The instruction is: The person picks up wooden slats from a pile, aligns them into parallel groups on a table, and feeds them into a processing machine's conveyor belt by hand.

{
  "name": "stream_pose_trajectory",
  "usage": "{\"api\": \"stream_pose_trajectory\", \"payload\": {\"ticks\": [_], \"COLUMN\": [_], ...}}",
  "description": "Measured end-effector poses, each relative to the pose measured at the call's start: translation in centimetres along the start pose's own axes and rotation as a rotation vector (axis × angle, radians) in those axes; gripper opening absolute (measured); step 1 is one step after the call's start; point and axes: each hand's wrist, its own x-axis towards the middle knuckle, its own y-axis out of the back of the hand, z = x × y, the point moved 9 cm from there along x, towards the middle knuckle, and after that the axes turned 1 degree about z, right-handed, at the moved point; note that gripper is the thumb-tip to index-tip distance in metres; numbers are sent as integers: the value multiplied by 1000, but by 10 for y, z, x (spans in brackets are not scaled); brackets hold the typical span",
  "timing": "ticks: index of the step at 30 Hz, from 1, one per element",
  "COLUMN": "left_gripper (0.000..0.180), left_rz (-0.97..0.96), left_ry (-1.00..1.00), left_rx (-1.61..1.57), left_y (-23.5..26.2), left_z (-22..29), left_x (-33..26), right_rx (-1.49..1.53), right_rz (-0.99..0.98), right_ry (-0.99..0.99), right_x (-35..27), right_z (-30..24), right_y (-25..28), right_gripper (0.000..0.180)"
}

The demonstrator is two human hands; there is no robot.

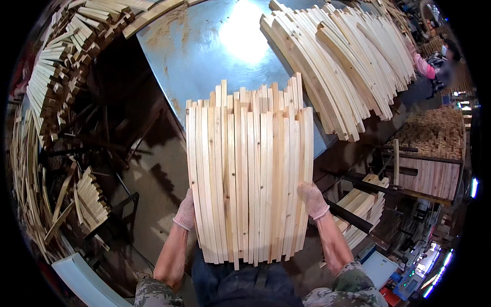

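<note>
Slats point(248, 179): centre, far ends toward 12 o'clock, over surface point(199, 56) | left grip point(185, 209) at 8, right grip point(312, 200) at 4: pinching slats between them, presumably so none slip loose

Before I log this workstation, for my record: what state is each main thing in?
Wooden-strip bundle: held at both sides, ends uneven
Left hand: gloved, against the bundle's left side
Right hand: gloved, against the bundle's right side
Metal tabletop: shiny, dusty in places, partly covered
Curved wooden strips: massed on the tabletop's right, ends staggered
</note>
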Motion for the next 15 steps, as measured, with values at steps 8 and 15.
{"api": "stream_pose_trajectory", "payload": {"ticks": [8, 15], "left_gripper": [49, 50], "left_rz": [60, 47], "left_ry": [28, -130], "left_rx": [-292, -254], "left_y": [-8, -6], "left_z": [-2, 13], "left_x": [-24, -77], "right_rx": [-139, -277], "right_rz": [145, 240], "right_ry": [-44, 5], "right_x": [-16, -16], "right_z": [-40, -73], "right_y": [-68, -106], "right_gripper": [27, 23]}}
